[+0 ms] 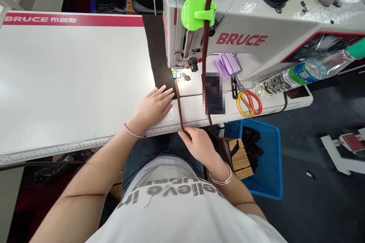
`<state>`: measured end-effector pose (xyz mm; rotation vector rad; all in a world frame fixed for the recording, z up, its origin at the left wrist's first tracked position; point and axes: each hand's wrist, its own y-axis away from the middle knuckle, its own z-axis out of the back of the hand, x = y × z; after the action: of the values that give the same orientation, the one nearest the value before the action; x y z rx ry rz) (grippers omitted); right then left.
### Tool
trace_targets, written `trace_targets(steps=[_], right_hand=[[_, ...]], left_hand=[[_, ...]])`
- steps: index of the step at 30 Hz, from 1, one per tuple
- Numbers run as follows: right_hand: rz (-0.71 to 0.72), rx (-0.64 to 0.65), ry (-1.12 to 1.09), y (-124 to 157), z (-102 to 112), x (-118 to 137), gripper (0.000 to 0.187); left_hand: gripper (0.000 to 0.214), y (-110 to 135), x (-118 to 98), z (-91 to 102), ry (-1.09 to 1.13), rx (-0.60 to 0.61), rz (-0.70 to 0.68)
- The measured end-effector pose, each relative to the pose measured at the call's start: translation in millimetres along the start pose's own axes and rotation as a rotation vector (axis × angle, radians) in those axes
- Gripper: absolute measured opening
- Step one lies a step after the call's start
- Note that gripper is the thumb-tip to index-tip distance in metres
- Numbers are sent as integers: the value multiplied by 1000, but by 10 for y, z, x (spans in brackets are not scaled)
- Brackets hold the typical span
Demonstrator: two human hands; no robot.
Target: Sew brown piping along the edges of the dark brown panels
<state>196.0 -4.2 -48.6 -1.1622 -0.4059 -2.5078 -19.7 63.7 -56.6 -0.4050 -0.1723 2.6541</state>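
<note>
My left hand (156,105) lies flat, fingers stretched out, on the near end of a dark brown fabric piece (157,51) and the white table. The fabric runs away from me along the left of the sewing machine (242,19). A narrow brown strip (179,102) leads from the presser foot (174,73) toward me, over the table's front edge. There my right hand (199,145) grips it between thumb and fingers. Another length of brown strip (205,41) hangs from above through a green clip (196,13) and passes down to the table edge.
Right of the needle lie purple slips (226,64), a partly blurred dark object (214,93), black thread snips (234,88) and scissors (247,100) with orange and yellow handles. A plastic bottle (302,72) lies farther right. Below stands a blue basket (268,167). A ruler tape (168,128) lines the front edge.
</note>
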Motion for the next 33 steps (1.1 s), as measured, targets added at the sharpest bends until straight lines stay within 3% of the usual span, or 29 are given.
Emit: trace_targets(steps=[3,8,12,33], right_hand=[[109,-35,312,-37,158,52,34],[366,-222,384,-371,202,-33,32],[482,-194,443,-609,117,-156,34],[496,-184,518,-622,41,-237,40]], left_hand=[[47,-13,0,-7,-13,4,-10],[44,-52,-8,-34,-15,-38,-37],[43,-68,1,-42,-20,-39,-53],[46,-63,44,-44,-20,-30,-58]])
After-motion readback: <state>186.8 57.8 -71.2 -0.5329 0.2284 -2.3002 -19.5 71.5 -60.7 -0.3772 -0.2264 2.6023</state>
